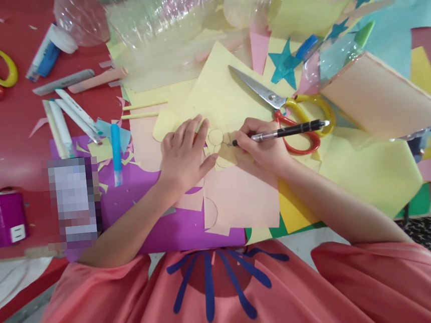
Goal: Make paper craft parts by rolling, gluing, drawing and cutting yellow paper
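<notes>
My right hand (265, 144) is closed round a black and silver pen (288, 130), its dark end near a small yellow paper piece (225, 155). That piece carries a drawn circle and curved lines beside it. My left hand (184, 154) lies flat, fingers spread, at the left of the drawing, its thumb by the piece's edge. Beneath are a pink sheet (241, 199) and a larger yellow sheet (219, 80). Scissors (294, 109) with red and yellow handles lie open just beyond my right hand.
Markers (70, 114), a blue marker (116, 152) and paper scraps lie on the left, near a purple box (2, 219). Plastic bottles (165, 15) stretch across the back. At the right are a blue star (285, 65) and a pink panel (383, 96).
</notes>
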Demonstrator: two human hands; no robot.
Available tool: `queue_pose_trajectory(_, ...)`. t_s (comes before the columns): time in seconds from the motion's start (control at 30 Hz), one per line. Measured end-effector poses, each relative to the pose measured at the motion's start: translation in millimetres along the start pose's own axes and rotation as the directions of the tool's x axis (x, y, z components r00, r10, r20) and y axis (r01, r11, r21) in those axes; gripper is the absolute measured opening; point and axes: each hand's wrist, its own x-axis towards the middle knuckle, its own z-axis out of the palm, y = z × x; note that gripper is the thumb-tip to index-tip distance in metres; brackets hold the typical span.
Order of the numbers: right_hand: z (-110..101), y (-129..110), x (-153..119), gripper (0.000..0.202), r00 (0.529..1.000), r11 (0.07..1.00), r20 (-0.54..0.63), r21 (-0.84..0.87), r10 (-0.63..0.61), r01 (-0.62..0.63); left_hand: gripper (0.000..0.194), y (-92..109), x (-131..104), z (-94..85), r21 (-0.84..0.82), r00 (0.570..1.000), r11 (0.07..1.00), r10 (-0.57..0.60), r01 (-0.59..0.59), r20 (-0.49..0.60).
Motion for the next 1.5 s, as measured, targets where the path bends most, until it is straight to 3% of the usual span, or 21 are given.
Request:
queue_pose_trajectory(0.37,-1,1,-1,0.028,1.000,0.998,0.004,0.062,0.004,-0.004,0.065,-3,0,3.6,0.017,1.000,1.000,0.016,-0.016,-0.020)
queue_pose_trajectory(0.53,-2,5,-2,0.026,0.999,0.986,-0.036,0.167,0.014,-0.007,0.064,-9,-1,11.0,0.012,0.989,1.000,0.026,-0.025,-0.148)
queue_pose_trajectory(0.7,-2,4,-1,0.027,0.999,0.991,0.014,0.125,-0.040,0.038,0.035,-11,-1,11.8,0.024,0.944,0.969,0.245,-0.246,-0.219)
queue_pose_trajectory(0.8,-2,3,-1,0.028,0.999,0.997,0.010,0.073,-0.039,0.039,0.032,-10,-1,9.6,0.082,0.921,0.945,0.327,-0.316,-0.213)
queue_pose_trajectory(1.07,-1,2,-2,0.030,1.000,1.000,-0.011,0.011,0.019,-0.019,0.042,-3,-4,5.7,0.056,0.961,0.969,0.245,-0.239,-0.130)
queue_pose_trajectory(1.5,0,0,-1,0.030,0.999,0.999,-0.036,0.017,0.031,-0.031,0.044,-1,-4,2.8,-0.043,0.980,0.981,0.189,-0.192,-0.062)
